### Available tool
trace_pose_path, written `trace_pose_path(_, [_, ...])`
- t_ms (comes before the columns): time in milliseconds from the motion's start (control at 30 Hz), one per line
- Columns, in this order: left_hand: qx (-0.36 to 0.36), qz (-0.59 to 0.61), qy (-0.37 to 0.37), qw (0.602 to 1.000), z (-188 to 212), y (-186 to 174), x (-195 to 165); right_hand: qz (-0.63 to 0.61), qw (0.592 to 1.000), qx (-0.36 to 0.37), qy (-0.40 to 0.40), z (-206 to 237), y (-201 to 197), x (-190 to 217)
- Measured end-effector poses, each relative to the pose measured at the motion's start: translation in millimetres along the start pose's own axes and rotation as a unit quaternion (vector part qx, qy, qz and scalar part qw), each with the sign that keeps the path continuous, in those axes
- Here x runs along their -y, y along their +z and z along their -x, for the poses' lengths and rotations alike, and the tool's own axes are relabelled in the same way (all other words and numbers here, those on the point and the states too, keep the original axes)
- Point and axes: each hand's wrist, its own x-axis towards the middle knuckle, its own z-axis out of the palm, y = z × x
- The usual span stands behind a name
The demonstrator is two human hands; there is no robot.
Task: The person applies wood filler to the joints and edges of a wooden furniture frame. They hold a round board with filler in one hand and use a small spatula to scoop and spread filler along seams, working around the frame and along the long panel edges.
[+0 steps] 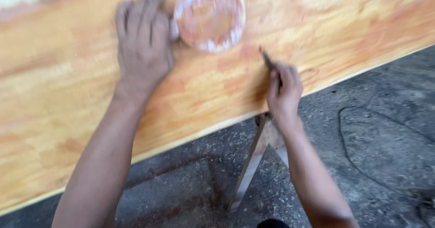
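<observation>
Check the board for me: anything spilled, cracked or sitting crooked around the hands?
Nothing stands out. The clear container sits upright on the wooden board, no spill visible beside it. The left hand lies flat next to it; the right hand holds a thin dark tool to the surface. The picture is blurred, so fine cracks would not show.
</observation>
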Motion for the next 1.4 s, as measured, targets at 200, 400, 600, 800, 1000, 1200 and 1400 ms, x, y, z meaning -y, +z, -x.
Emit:
trace_pose_path(200, [0.057, 0.138, -0.108, 0.983, -54, -23, 11, 0.011, 0.982, 0.086, 0.165, -21, -63, 62])
trace_pose_path(400, [0.096, 0.287, -0.315, 0.9, -145, 13, 55, 0.083, 0.95, 0.157, 0.257, -64, -116, 126])
trace_pose_path(600, [0.201, 0.307, -0.392, 0.843, -208, 101, 43, 0.12, 0.926, 0.178, 0.311, -118, -153, 177])
trace_pose_path(800, [0.228, 0.302, -0.396, 0.837, -205, 129, 20, 0.122, 0.925, 0.181, 0.311, -151, -175, 159])
trace_pose_path(1000, [0.197, 0.265, -0.381, 0.863, -203, 104, 16, 0.058, 0.919, 0.174, 0.348, -178, -163, 101])
trace_pose_path(1200, [0.23, 0.278, -0.333, 0.871, -218, 90, 16, -0.017, 0.917, 0.114, 0.383, -181, -121, 85])
trace_pose_path(1400, [0.216, 0.303, -0.312, 0.874, -218, 91, 14, -0.048, 0.883, 0.025, 0.467, -172, -70, 91])
